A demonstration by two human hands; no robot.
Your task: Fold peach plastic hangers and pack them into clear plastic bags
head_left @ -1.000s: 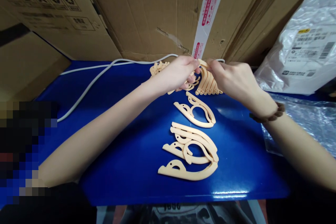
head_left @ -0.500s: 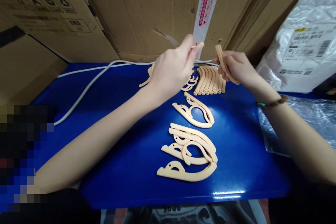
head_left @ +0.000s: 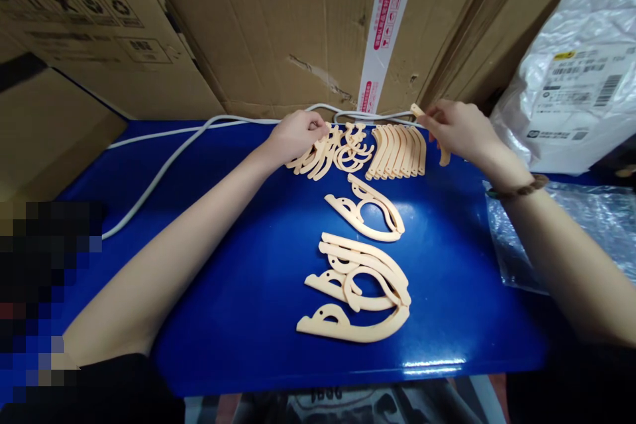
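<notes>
My left hand is closed at the left end of a pile of curved beige pieces; its fingertips pinch something there that I cannot make out. My right hand grips a beige curved piece, whose other end sticks out past the thumb. Between the hands lie small beige hooks and a neat row of beige arms. Nearer the front, joined beige hanger-shaped pieces lie flat, with several more overlapping below them.
Cardboard boxes stand behind the blue table. A white cable runs along the back and left. At the right are a white wrapped parcel and a clear plastic bag.
My left hand has moved down and left from above the hooks to the pile of curved pieces. My right hand has shifted slightly right, turning the held piece.
</notes>
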